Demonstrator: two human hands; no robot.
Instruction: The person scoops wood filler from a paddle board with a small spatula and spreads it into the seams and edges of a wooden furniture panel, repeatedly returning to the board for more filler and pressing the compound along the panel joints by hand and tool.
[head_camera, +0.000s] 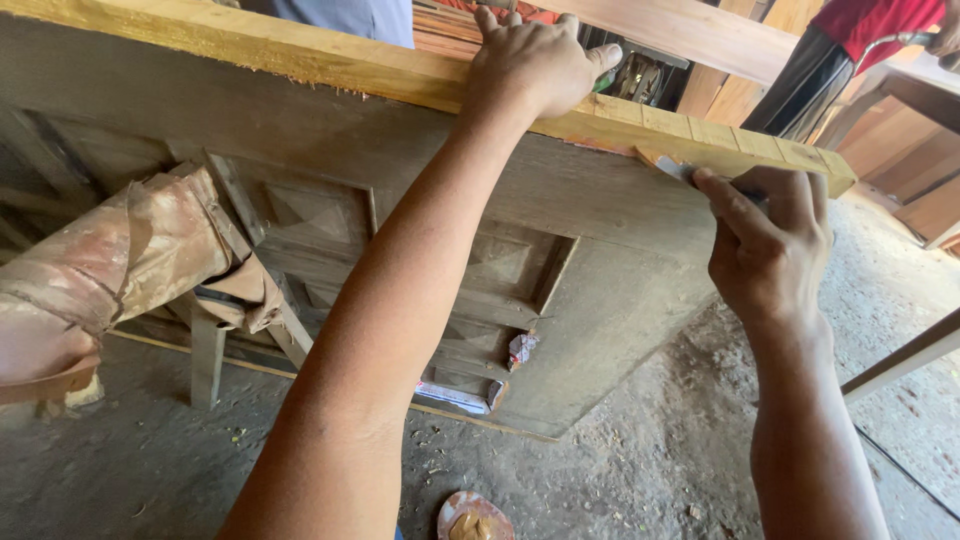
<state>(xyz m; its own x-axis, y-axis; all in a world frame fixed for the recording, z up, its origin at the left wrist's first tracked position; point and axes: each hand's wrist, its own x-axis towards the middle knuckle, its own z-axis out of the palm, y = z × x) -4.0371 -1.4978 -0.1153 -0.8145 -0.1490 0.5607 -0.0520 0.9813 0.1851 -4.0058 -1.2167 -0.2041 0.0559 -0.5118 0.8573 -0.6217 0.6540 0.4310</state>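
A: Hands first, then. Where does each one sit?

B: Left hand (535, 62) lies flat on the pale wooden top edge (420, 82) of the big grey, dusty carved door panel (600, 240), fingers spread and curled over the far side, pressing down. Right hand (768, 240) is closed around a small flat-bladed tool with a dark handle (683, 170), pinched between thumb and fingers.

A: And which way does the tool lie from the edge?

B: Its blade tip touches the front face of that pale edge, just below the top corner, toward the panel's right end. The edge's long axis runs from upper left down to the right; the tool points up and left along it. The right hand is the nearer one to that spot; the left is further along the edge.

A: The ground, the room?

B: Dusty concrete floor (640, 460), with a small round lid holding tan paste (474, 518) near the person's feet. A worn, wrapped post (120, 270) stands at left. Stacked timber and another person in a red top (880, 30) are beyond.
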